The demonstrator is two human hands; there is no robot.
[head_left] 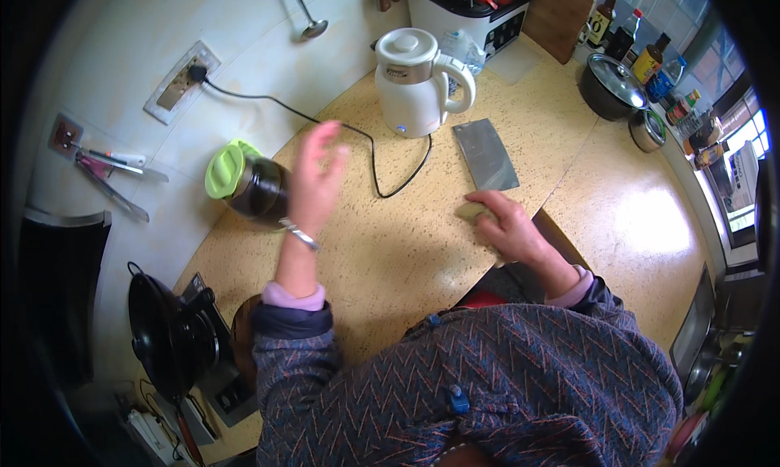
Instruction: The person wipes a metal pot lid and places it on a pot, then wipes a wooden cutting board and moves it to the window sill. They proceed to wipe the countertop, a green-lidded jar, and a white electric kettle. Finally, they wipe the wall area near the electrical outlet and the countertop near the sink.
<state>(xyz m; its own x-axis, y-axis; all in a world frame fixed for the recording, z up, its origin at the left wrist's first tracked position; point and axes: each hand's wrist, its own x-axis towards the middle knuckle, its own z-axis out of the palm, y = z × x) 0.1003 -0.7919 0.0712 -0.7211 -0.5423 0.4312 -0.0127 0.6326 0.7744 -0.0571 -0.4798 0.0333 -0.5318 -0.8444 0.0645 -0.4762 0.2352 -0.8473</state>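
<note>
My right hand (512, 226) is closed on a greenish-tan cloth (472, 211) near the front edge of the speckled yellow counter (378, 272). Just beyond it lies a flat grey metal blade, like a cleaver's (486, 156). My left hand (317, 177) is raised over the counter with its fingers apart and nothing in it. Beside that hand, and partly covered by it, is a dark-filled jar (259, 189) with a green lid (228, 169). Between and beyond my hands stands a white electric kettle (407, 98).
The kettle's black cord (372, 156) loops over the counter to a wall socket (181, 83). A lidded pot (612, 88) and several bottles (649, 58) line the right. On the left stands a black wok (155, 333); tongs (116, 186) hang on the wall.
</note>
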